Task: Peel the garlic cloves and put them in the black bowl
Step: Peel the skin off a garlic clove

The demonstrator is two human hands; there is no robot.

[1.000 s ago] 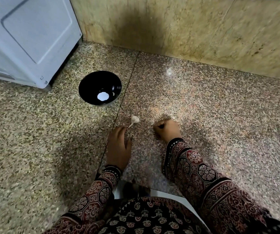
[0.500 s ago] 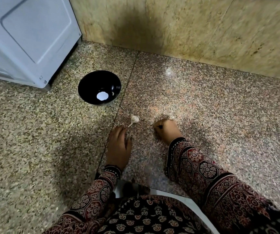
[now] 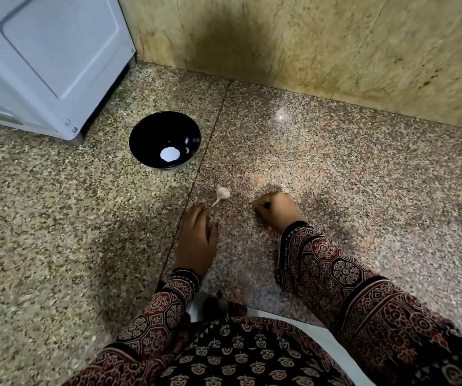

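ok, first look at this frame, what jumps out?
The glossy black bowl stands out on the speckled stone surface, upper left, beside a white appliance. Nearer, a small garlic bulb lies just ahead of the left hand, which is palm down, with the curled right hand alongside.

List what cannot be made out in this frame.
Head view: what the right hand holds, if anything; its curled fingers hide the palm.
Head view: pale speck in the black bowl; too small to name.
Head view: whether the left hand touches the garlic stem; too small.
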